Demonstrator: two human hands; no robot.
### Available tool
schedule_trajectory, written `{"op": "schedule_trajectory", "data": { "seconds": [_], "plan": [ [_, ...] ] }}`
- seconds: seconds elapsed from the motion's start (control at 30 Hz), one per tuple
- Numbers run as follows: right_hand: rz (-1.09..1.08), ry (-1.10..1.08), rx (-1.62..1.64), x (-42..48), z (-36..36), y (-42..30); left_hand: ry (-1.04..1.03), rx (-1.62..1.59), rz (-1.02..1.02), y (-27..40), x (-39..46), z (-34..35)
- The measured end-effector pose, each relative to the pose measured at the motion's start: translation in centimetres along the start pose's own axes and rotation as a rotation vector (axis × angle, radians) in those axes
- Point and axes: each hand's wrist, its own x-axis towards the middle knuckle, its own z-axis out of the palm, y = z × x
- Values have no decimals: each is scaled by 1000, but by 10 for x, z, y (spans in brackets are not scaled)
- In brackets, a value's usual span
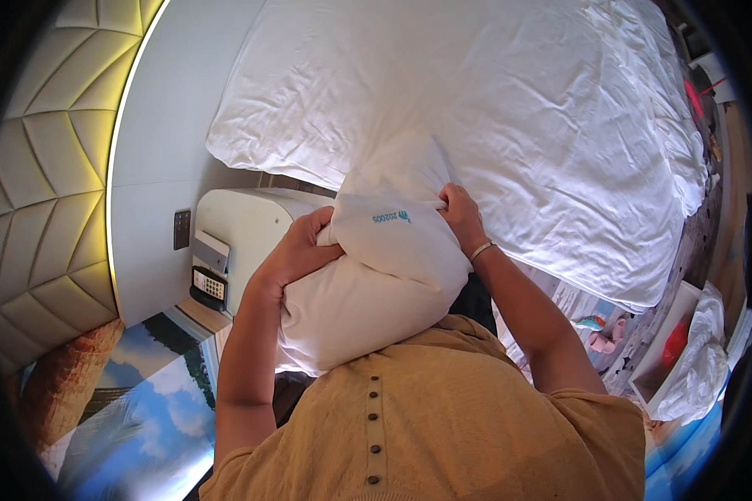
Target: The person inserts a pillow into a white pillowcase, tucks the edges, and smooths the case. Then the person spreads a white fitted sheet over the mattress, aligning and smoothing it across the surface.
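A white pillow (363,307) rests against my front, with its covered end turned towards the bed. My left hand (302,247) grips the left edge of the white pillowcase (376,241), fingers folded around the cloth. On the other side my right hand (462,211) pinches the pillowcase near its upper right edge. Blue printed marks show on the cloth between my hands. Beyond them a white sheet or duvet (526,144), wrinkled along its right side, covers the bed. The fingertips of both hands are partly hidden in the fabric.
A white bedside cabinet (244,206) stands at left, with a telephone (210,287) beside it. A padded headboard panel (44,163) lines the wall. Pink slippers (606,338) lie on the floor at right, near a bin (667,351) with a white plastic bag (699,363).
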Motion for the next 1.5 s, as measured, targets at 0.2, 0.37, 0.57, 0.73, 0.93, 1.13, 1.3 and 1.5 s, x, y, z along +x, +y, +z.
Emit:
{"op": "schedule_trajectory", "data": {
  "seconds": [0.2, 0.37, 0.57, 0.73, 0.93, 1.13, 1.3, 1.5],
  "plan": [
    [-66, -94, 247, -8, -9, -14, -105, -116, -122, 33, 16, -9],
    [-179, -198, 205, -4, 10, -56, -239, 250, -12, 55, 57, 13],
    [-96, -102, -90, -12, 1, -27, -283, 818, 56, 59, 22, 33],
    [-34, -93, -5, -42, -15, -17, -259, 807, -6, 56, 23, 34],
    [-212, -16, 232, -24, -43, -87, -111, 479, 181, 95, -12, 0],
    [-461, 92, 439, -5, -105, -194, 355, 319, 344, 153, -84, -8],
    [-511, 224, 212, -2, -140, -229, 319, 44, 462, 135, -72, -2],
    [-478, 221, -4, -2, -159, -215, 261, -11, 528, 113, -49, 31]
  ]
}}
